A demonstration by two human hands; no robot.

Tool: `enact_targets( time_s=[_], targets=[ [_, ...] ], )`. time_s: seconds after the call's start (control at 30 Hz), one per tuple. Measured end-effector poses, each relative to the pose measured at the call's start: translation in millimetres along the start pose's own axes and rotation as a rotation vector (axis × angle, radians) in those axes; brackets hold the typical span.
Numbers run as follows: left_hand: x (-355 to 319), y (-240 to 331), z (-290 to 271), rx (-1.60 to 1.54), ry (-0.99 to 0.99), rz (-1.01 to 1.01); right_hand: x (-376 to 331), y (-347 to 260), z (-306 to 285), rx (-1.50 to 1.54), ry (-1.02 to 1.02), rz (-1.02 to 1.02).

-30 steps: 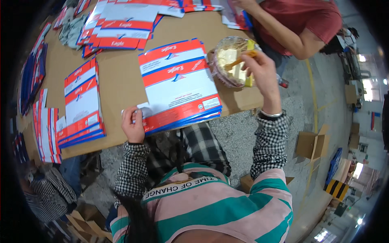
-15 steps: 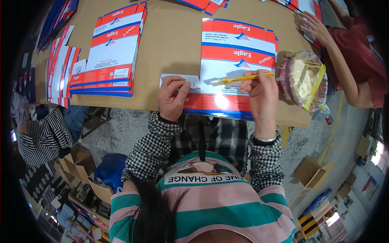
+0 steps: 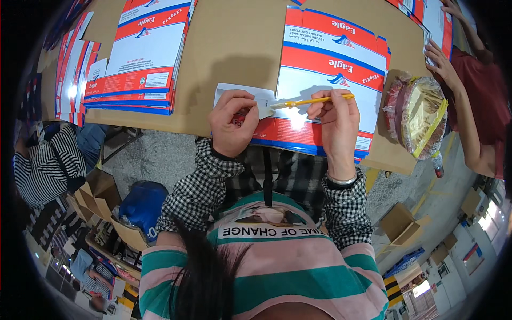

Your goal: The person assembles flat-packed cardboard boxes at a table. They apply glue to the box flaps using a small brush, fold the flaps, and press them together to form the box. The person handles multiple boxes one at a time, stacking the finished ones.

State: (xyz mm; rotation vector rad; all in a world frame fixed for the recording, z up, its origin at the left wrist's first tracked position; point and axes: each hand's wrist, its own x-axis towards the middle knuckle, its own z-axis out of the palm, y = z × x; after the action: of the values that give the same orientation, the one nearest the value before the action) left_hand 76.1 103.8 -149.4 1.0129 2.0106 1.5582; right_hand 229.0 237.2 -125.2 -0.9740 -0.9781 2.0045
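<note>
My right hand (image 3: 339,121) grips a yellow-handled paintbrush (image 3: 320,100) near its rear end. Its pale bristles point left, at a white carton flap (image 3: 262,104). My left hand (image 3: 233,121) is closed, thumb against curled fingertips, over the flap's lower part; whatever it pinches is hidden. The flap sticks out to the left of a stack of flat red, white and blue cartons (image 3: 334,53) in front of me, which lies under my right hand.
A plastic-wrapped round container (image 3: 417,114) with yellow tape stands to the right of the stack. More flat cartons (image 3: 141,50) lie at the left on the brown tabletop (image 3: 226,48). At the far right a co-worker's hand (image 3: 444,65) rests by other cartons.
The brush tip has moved left relative to the stack, closer to the flap. My left hand has shifted toward the stack, fingers more curled. The whole view has shifted slightly.
</note>
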Motion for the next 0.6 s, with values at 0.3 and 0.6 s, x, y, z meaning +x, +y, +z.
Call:
enact_targets(
  time_s=[0.3,0.6],
  targets=[
    [-0.3,-2.1,0.7,-0.012,0.002,-0.004,1.0,-0.9,1.7,-0.025,-0.009,0.017],
    [-0.9,-1.6,0.2,-0.012,-0.005,-0.014,1.6,-2.9,1.5,-0.099,-0.035,0.020]
  ],
)
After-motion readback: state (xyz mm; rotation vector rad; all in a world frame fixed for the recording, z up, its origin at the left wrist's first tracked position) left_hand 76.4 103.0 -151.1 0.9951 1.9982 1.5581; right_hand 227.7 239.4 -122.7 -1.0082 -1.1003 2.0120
